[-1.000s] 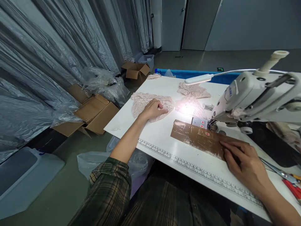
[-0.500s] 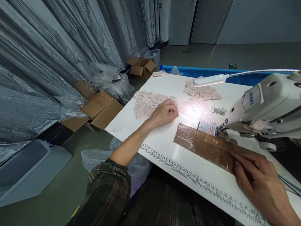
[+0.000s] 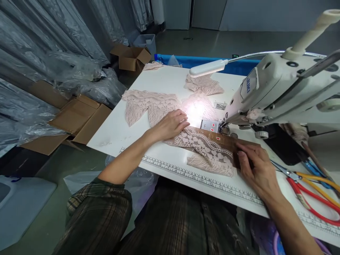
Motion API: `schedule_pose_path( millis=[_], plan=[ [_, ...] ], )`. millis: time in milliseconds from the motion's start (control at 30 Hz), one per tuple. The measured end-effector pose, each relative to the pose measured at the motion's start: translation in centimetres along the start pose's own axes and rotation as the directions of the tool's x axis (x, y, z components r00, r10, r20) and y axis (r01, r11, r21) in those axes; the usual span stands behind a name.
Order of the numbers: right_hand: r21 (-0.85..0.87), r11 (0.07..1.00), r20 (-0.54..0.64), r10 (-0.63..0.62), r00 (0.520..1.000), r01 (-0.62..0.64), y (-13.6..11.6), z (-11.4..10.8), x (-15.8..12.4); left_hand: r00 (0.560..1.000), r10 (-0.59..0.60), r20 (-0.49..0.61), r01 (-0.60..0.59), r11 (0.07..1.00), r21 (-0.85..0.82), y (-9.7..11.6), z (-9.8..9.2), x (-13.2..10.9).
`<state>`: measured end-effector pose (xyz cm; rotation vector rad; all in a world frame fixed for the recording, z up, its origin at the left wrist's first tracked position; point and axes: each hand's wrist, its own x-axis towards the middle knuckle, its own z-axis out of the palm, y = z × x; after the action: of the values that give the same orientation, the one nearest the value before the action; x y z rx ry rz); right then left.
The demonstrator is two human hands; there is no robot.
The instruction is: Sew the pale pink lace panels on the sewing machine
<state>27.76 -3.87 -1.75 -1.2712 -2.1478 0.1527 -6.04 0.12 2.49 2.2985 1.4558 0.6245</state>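
Note:
A pale pink lace piece (image 3: 205, 152) lies across the brown strip (image 3: 225, 141) on the white table (image 3: 119, 127), in front of the sewing machine (image 3: 278, 92). My left hand (image 3: 170, 124) rests on the lace's left end, fingers curled over it. My right hand (image 3: 255, 170) lies at the lace's right end, fingertips pressing its edge on the brown strip. More lace pieces (image 3: 145, 104) lie stacked to the left, others (image 3: 203, 85) further back under the lamp (image 3: 208, 68).
Red-handled scissors (image 3: 310, 198) and orange-handled ones (image 3: 313, 177) lie at the right. A printed ruler (image 3: 196, 179) runs along the table's front edge. Cardboard boxes (image 3: 77, 118) and plastic sheeting (image 3: 39, 46) stand on the floor to the left.
My left hand has pulled one lace piece from the stack toward me onto the brown strip. My right hand has moved up to the lace's right edge. The view has shifted.

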Motion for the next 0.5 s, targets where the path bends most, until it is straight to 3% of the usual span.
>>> schedule_pose_path(
  millis=[100,267,400,500],
  plan=[
    [-0.054,0.999,0.061,-0.003,0.998,0.007,-0.4,-0.1,0.0,0.998,-0.008,0.058,0.006,1.000,0.021,-0.6,-0.5,-0.2],
    [-0.023,1.000,0.113,-0.009,0.994,0.012,-0.9,-0.2,-0.1,0.999,0.031,0.044,-0.029,0.998,-0.051,-0.5,0.2,-0.2],
    [0.164,0.986,0.089,0.017,0.996,-0.032,-1.3,-0.3,-0.4,0.996,0.085,0.002,-0.084,0.984,-0.155,-0.1,0.6,0.2],
    [0.417,0.879,0.087,0.215,0.973,-0.231,-2.2,-0.9,-0.9,0.999,0.032,0.006,-0.027,0.935,-0.353,1.2,0.4,0.3]
  ],
)
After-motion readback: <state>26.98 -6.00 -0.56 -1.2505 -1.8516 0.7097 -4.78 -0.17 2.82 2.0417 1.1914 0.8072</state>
